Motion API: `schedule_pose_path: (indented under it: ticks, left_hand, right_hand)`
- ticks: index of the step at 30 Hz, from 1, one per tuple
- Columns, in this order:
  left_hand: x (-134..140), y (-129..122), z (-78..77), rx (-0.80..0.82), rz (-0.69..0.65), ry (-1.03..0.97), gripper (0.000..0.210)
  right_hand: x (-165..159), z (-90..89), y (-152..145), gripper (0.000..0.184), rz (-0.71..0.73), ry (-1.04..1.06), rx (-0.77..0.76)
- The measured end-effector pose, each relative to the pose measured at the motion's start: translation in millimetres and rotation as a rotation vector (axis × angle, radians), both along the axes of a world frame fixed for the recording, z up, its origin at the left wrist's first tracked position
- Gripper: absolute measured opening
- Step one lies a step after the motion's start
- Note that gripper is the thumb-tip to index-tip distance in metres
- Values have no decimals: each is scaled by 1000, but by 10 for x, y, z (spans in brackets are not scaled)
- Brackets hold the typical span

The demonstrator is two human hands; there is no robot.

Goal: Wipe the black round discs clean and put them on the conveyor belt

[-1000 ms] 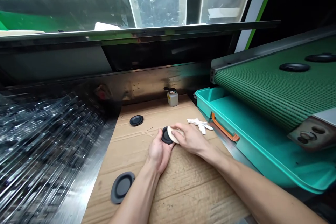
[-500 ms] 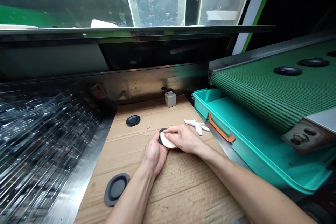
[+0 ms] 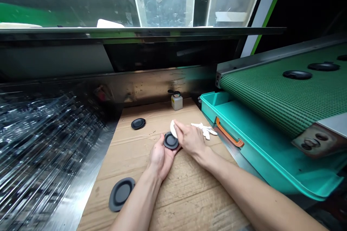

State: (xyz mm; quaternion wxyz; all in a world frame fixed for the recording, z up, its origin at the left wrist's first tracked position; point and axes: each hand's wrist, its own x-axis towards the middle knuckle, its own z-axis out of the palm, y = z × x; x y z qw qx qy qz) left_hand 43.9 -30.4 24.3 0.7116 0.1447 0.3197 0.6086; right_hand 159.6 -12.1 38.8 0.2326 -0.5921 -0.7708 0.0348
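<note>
My left hand (image 3: pixel 162 158) holds a small round black disc (image 3: pixel 171 140) with a raised rim, its fingers under the edge and its thumb at the side. In my right hand (image 3: pixel 191 139) is a round white pad (image 3: pixel 172 129), pinched and tilted up at the disc's far edge. Another black disc (image 3: pixel 138 123) lies on the cardboard sheet (image 3: pixel 189 195) beyond my left hand. A larger dark grey ring-shaped disc (image 3: pixel 121 194) rests beside my left forearm. Past my right hand lies a crumpled white glove or cloth (image 3: pixel 205 130).
A small square bottle (image 3: pixel 177 101) with its cap flipped up stands at the cardboard's back edge. To the right, a teal tray (image 3: pixel 260 162) with an orange handle (image 3: pixel 229 133) sits below a green conveyor belt (image 3: pixel 282 97) carrying black discs (image 3: pixel 297 74). Clear plastic bags (image 3: pixel 40 158) pile up at left.
My right hand has lifted the white pad off the black disc and tilted it up towards the far side, uncovering the disc's face. My left hand keeps its hold.
</note>
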Motion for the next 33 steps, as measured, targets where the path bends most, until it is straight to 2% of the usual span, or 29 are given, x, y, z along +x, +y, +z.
schedule_pose_path:
  ticks: [3,7,11,15,17,19,24,27,30,33]
  left_hand:
    - [0,-4,-7,-8,1,-38,38]
    - [19,-12,-2,-4,36,-46,38]
    - [38,-25,18,-30,37,-79,41]
    - [36,-21,21,24,42,-68,38]
    - [30,-15,13,35,38,-55,35]
    - [22,-12,7,34,25,-42,34]
    - [-21,-31,23,-4,-5,-31,34]
    - [-69,-54,48,-16,-45,-97,37]
    - [-106,-78,76,2,-86,-168,39]
    - [-94,-108,96,45,-94,-109,39]
  right_hand:
    - [28,-30,-13,38,74,-7,21]
    - [-32,-35,-75,39,-74,-60,-10]
    - [-134,-39,-140,38,9,-42,11]
    - [-104,-38,-92,38,-45,-69,55]
    - [-52,-45,-52,40,46,-59,102]
    - [17,-62,1,40,100,-34,126]
    - [252,-154,206,34,-60,201,111]
    - [339,-227,277,32,-32,314,93]
    - [352,-274,290,31,-6,336,81]
    - [341,-285,288,30,14,330,68]
